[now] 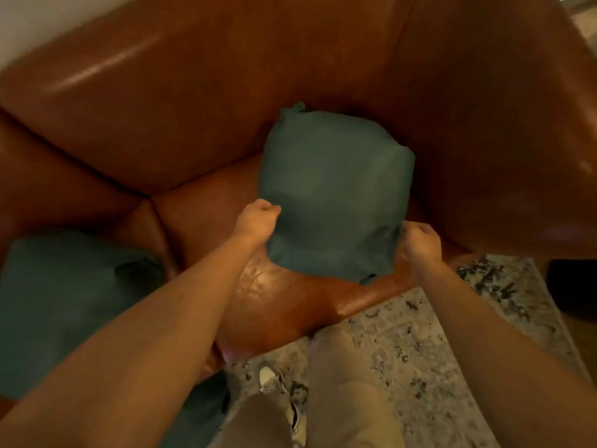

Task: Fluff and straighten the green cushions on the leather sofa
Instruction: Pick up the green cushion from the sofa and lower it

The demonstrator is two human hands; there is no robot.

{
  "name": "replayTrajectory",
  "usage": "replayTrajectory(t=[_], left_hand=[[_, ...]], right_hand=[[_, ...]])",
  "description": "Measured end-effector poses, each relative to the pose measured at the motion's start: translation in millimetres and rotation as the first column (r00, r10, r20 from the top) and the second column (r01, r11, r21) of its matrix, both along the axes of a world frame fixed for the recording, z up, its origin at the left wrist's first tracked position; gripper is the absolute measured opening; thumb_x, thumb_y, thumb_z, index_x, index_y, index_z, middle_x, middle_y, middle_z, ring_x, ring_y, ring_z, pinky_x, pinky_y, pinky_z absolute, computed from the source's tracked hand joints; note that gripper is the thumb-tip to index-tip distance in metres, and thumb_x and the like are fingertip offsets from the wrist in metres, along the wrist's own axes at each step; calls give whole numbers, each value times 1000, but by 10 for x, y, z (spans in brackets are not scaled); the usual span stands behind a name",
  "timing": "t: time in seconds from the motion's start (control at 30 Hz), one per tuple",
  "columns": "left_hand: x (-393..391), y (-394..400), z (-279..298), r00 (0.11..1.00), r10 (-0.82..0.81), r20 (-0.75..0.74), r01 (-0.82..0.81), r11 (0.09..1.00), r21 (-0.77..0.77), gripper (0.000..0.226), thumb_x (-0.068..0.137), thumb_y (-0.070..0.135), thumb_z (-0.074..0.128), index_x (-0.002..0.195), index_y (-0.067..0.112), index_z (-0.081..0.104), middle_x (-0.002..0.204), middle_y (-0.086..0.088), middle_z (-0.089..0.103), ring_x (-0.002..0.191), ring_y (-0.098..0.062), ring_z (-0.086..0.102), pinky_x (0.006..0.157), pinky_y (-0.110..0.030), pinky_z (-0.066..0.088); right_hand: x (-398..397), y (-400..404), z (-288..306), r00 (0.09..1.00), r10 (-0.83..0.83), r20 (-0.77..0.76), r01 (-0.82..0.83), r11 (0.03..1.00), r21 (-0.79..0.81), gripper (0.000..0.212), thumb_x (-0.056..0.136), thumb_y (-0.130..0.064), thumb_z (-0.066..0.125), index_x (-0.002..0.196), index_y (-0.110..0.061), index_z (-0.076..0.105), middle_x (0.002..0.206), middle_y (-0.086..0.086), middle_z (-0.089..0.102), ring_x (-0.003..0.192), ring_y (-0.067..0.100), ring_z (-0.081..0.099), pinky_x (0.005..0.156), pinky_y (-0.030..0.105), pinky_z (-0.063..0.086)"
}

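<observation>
A green cushion (pixel 332 192) is held over the seat in the right corner of the brown leather sofa (pixel 168 101); its far end leans toward the backrest. My left hand (pixel 256 221) grips its left edge near the lower corner. My right hand (pixel 420 242) grips its right edge near the lower corner. A second green cushion (pixel 64 305) lies flat on the seat at the left, partly hidden behind my left forearm.
The sofa's right armrest (pixel 517 140) rises close beside the held cushion. A patterned grey rug (pixel 420 350) covers the floor in front. My legs in beige trousers (pixel 342 399) and a white shoe (pixel 269 376) stand against the seat's front edge.
</observation>
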State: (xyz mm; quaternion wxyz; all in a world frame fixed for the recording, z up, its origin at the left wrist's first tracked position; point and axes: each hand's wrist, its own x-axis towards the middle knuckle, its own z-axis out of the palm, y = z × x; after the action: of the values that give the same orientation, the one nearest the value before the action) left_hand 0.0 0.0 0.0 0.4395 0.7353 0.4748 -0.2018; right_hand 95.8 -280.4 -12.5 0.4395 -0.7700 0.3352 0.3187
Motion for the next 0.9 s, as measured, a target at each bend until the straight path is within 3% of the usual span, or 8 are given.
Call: replayTrajectory(t=[0.07, 0.1, 0.23, 0.47, 0.6, 0.77, 0.83, 0.9], left_hand=[[173, 99, -81, 996, -26, -80, 33, 995, 94, 34, 97, 34, 51, 113, 6, 62, 120, -17, 63, 112, -34, 58, 88, -35, 44], [245, 154, -136, 994, -16, -106, 29, 992, 120, 39, 98, 38, 48, 117, 6, 59, 124, -17, 60, 115, -34, 56, 90, -35, 43], [550, 288, -364, 986, 81, -146, -64, 991, 121, 53, 102, 44, 34, 136, 6, 47, 144, -20, 45, 133, -36, 42, 105, -37, 33], [874, 460, -622, 957, 259, -133, -254, 966, 51, 63, 101, 55, 22, 146, 15, 39, 153, -13, 36, 140, -33, 33, 114, -40, 26], [959, 484, -663, 907, 394, -151, -413, 903, -121, 75, 95, 66, 27, 144, 10, 41, 151, -11, 40, 137, -31, 40, 115, -43, 31], [892, 475, -583, 883, 452, -125, -468, 863, -191, 72, 94, 66, 31, 145, 17, 41, 152, -8, 40, 138, -29, 39, 115, -45, 31], [808, 447, -486, 868, 484, -114, -497, 842, -208, 70, 95, 64, 34, 144, 16, 44, 149, -8, 44, 136, -28, 43, 114, -44, 33], [679, 428, -376, 838, 535, -108, -545, 808, -225, 68, 95, 62, 38, 141, 13, 47, 146, -8, 47, 133, -28, 46, 112, -43, 35]], right_hand=[[150, 59, -79, 1000, -25, -1, 25, 999, -24, 18, 93, -37, 54, 105, -24, 59, 103, 0, 61, 83, 17, 57, 65, 35, 45], [204, 86, -112, 999, -32, 1, 32, 999, -11, 21, 94, -37, 54, 109, -24, 59, 106, 0, 61, 83, 16, 57, 65, 33, 44], [435, 187, -338, 999, -51, -9, 51, 999, -12, 41, 97, -40, 48, 132, -19, 52, 130, 8, 56, 113, 29, 55, 95, 45, 46], [732, 279, -561, 973, -199, -114, 202, 979, 16, 69, 94, -64, 39, 148, -20, 37, 146, 4, 45, 131, 29, 44, 111, 48, 36], [781, 309, -541, 975, -180, -130, 182, 983, 2, 68, 93, -63, 40, 146, -20, 41, 143, 4, 47, 127, 29, 47, 109, 48, 37], [789, 300, -367, 983, -112, -144, 122, 991, 63, 58, 96, -58, 39, 142, -23, 46, 134, 0, 52, 115, 22, 50, 97, 41, 41], [744, 292, -254, 987, -90, -135, 102, 991, 84, 50, 96, -56, 40, 133, -25, 53, 123, -3, 56, 103, 17, 54, 92, 41, 42], [705, 291, -126, 993, -58, -102, 71, 989, 130, 34, 97, -53, 41, 112, -30, 61, 110, -9, 61, 94, 11, 56, 83, 39, 42]])
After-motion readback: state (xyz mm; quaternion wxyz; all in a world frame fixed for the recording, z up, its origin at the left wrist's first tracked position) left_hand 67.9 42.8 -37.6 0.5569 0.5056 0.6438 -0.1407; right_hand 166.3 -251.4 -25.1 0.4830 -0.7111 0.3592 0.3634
